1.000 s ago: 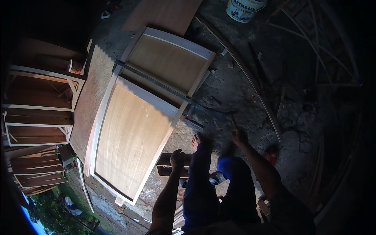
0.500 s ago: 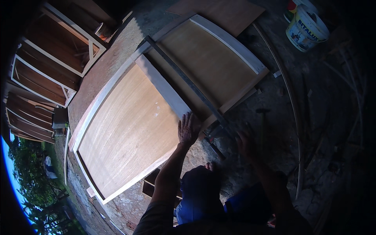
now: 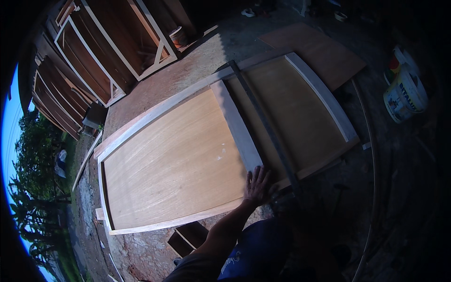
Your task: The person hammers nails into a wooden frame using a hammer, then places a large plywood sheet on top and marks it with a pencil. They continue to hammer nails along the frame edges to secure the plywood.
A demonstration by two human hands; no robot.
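Observation:
A wooden door-like panel (image 3: 174,160) with a pale frame lies flat on the ground, its left part sunlit and its right part in shade. My left hand (image 3: 257,185) rests with fingers spread on the near end of its middle crosspiece (image 3: 238,127), touching the frame's near edge. Just right of that crosspiece, a long dark metal bar clamp (image 3: 265,124) spans the panel from the far rail to the near one. Deep shadow covers the clamp's near end and my right hand, so its fingers cannot be made out.
Framed panels (image 3: 101,51) lean at the upper left. A plywood sheet (image 3: 324,56) lies beyond the panel; a white bucket (image 3: 406,96) stands at the right. A long thin strip (image 3: 373,164) lies on the ground nearby. A wooden box (image 3: 188,237) sits by the near edge.
The view has swung, so the panel appears lower and farther right. My left hand stays on the crosspiece's near end. My right hand, earlier visible by the clamp's near end, is now lost in shadow.

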